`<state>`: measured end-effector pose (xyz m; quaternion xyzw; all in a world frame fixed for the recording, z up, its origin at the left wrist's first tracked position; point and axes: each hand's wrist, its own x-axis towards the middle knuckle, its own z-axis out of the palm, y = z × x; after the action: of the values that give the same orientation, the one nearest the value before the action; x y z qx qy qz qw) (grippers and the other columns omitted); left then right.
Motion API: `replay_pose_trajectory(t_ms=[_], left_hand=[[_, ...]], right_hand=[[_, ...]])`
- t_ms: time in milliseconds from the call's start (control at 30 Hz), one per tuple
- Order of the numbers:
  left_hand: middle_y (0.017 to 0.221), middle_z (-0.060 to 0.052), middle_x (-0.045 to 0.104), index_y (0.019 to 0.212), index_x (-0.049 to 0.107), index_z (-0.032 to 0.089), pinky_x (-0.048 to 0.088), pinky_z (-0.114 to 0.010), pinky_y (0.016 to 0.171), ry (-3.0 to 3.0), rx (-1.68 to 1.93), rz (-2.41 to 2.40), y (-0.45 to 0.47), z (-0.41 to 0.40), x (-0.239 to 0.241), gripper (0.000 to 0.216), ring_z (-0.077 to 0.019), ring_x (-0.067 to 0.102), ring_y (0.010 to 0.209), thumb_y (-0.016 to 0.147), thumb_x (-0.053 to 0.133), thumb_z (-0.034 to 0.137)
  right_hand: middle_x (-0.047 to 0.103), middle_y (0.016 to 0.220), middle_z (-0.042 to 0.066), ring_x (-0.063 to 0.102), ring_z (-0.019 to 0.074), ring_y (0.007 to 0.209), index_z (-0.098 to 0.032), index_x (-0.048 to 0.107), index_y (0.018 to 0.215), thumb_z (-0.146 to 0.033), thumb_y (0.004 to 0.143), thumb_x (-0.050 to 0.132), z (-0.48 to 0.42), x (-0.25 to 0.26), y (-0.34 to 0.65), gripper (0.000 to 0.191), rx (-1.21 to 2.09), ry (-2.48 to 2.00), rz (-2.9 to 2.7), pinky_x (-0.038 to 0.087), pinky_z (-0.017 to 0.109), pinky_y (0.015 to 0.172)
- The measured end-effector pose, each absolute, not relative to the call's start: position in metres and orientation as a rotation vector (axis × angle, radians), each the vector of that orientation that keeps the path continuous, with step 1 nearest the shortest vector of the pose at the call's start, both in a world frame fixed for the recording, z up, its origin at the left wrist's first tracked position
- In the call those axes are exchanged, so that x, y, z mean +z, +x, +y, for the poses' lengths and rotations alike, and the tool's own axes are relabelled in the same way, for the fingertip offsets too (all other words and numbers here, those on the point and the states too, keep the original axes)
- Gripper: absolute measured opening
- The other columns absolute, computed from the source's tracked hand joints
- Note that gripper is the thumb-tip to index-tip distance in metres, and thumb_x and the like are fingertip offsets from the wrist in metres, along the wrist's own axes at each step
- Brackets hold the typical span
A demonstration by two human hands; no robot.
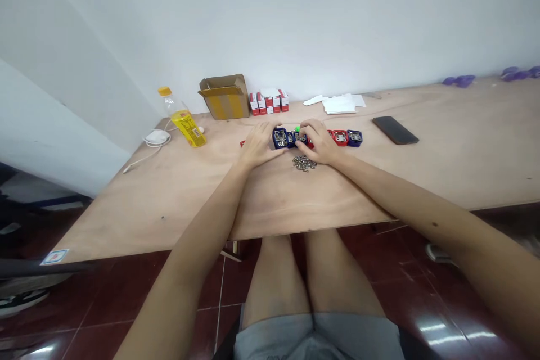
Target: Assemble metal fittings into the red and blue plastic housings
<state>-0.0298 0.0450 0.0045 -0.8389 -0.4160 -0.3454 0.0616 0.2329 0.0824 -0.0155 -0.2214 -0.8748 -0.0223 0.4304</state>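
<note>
Row of small clip pieces at mid-table, well back from the near edge. Dark blue piece (279, 138) at the left of the row, metal fitting on top. Left hand (257, 145) flat, palm down, fingers spread loosely, fingertips touching the dark blue piece's left side; nothing clasped. Right hand (318, 140) curled over the middle of the row, covering the pieces there; grip on any one of them not discernible, possibly only resting. Hands apart, dark blue piece between them. Speck of green (297, 129) just behind the fingers, too small to identify. Red piece (340, 136) and second blue piece (354, 136) just right of the right hand, side by side, uncovered. Heap of small metal parts (304, 163) just in front of the row, between the wrists. Plywood table (177, 197). Dark phone (395, 130) flat, farther right. Yellow bottle (182, 118) left, white charger with cable (157, 137) beside it. Open cardboard box (225, 97), red-and-white cartons (269, 102) and white papers (340, 103) along the wall.
</note>
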Motion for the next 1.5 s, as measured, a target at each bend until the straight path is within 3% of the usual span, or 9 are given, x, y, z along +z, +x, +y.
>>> replay_pose_trajectory(t_ms=[267,433,633,833,1000,1133,1267,1367,1500], left_hand=[[0.138,-0.014,0.069,0.139,0.057,0.023,0.053,-0.049,0.109,-2.647,-1.055,-1.147,-0.006,0.036,0.009,0.050,-0.0332,0.065,0.128,0.093,0.074,0.036],[0.140,-0.013,0.069,0.138,0.059,0.025,0.051,-0.049,0.114,-2.718,-1.130,-1.188,0.000,0.033,0.011,0.052,-0.0331,0.064,0.133,0.090,0.076,0.030],[0.131,-0.012,0.073,0.130,0.063,0.022,0.057,-0.048,0.109,-2.724,-1.522,-1.312,0.002,0.037,-0.001,0.059,-0.0311,0.070,0.122,0.077,0.088,0.032],[0.130,-0.013,0.075,0.131,0.064,0.023,0.059,-0.050,0.108,-2.838,-1.670,-1.313,0.009,0.033,-0.003,0.071,-0.0319,0.073,0.120,0.070,0.098,0.036],[0.137,-0.013,0.071,0.133,0.067,0.024,0.057,-0.054,0.115,-2.846,-1.756,-1.274,0.017,0.027,-0.003,0.070,-0.0333,0.069,0.128,0.071,0.098,0.033],[0.145,-0.014,0.066,0.139,0.065,0.026,0.061,-0.054,0.111,-2.931,-1.919,-1.334,0.025,0.026,-0.007,0.078,-0.0350,0.066,0.135,0.071,0.099,0.040],[0.143,-0.013,0.068,0.138,0.065,0.026,0.056,-0.055,0.117,-2.915,-2.105,-1.294,0.032,0.029,-0.009,0.065,-0.0330,0.066,0.136,0.083,0.089,0.052],[0.132,-0.012,0.072,0.130,0.067,0.026,0.055,-0.052,0.118,-2.769,-2.230,-1.337,0.034,0.033,-0.010,0.048,-0.0284,0.070,0.128,0.096,0.076,0.058],[0.116,-0.009,0.074,0.128,0.067,0.027,0.060,-0.048,0.109,-2.639,-2.315,-1.366,0.033,0.034,-0.011,0.047,-0.0246,0.073,0.112,0.094,0.079,0.057]], right_hand=[[0.059,0.148,0.019,0.057,0.0384,0.139,-0.024,0.056,0.122,-0.039,0.098,0.069,0.083,-0.012,0.233,0.032,0.067,-0.444,-2.258,0.048,0.060,0.116],[0.068,0.132,0.017,0.064,0.0350,0.125,-0.022,0.058,0.129,-0.034,0.100,0.062,0.082,-0.009,0.234,0.032,0.174,-0.500,-2.347,0.055,0.054,0.108],[0.069,0.143,0.018,0.065,0.0361,0.129,-0.020,0.058,0.148,-0.035,0.105,0.051,0.085,-0.011,0.232,0.046,0.167,-0.491,-2.408,0.051,0.058,0.113],[0.075,0.125,0.014,0.068,0.0298,0.116,-0.022,0.070,0.124,-0.051,0.115,0.030,0.089,-0.011,0.231,0.050,0.308,-0.560,-2.235,0.052,0.048,0.106],[0.066,0.081,0.006,0.060,0.0236,0.079,-0.023,0.063,0.085,-0.070,0.110,0.038,0.088,-0.006,0.231,0.058,0.422,-0.693,-1.996,0.049,0.040,0.079],[0.055,0.070,0.001,0.052,0.0192,0.069,-0.023,0.057,0.075,-0.074,0.106,0.048,0.083,-0.001,0.228,0.060,0.568,-0.690,-1.859,0.044,0.036,0.069],[0.064,0.073,0.002,0.058,0.0200,0.071,-0.022,0.067,0.079,-0.071,0.101,0.061,0.077,0.003,0.222,0.054,0.683,-0.649,-1.760,0.048,0.036,0.069],[0.077,0.088,0.005,0.069,0.0232,0.084,-0.022,0.076,0.091,-0.067,0.099,0.068,0.073,0.002,0.218,0.046,0.795,-0.603,-1.733,0.057,0.039,0.079],[0.082,0.110,0.007,0.075,0.0250,0.102,-0.024,0.080,0.109,-0.058,0.099,0.073,0.072,0.000,0.215,0.036,0.920,-0.504,-1.731,0.061,0.042,0.094]])
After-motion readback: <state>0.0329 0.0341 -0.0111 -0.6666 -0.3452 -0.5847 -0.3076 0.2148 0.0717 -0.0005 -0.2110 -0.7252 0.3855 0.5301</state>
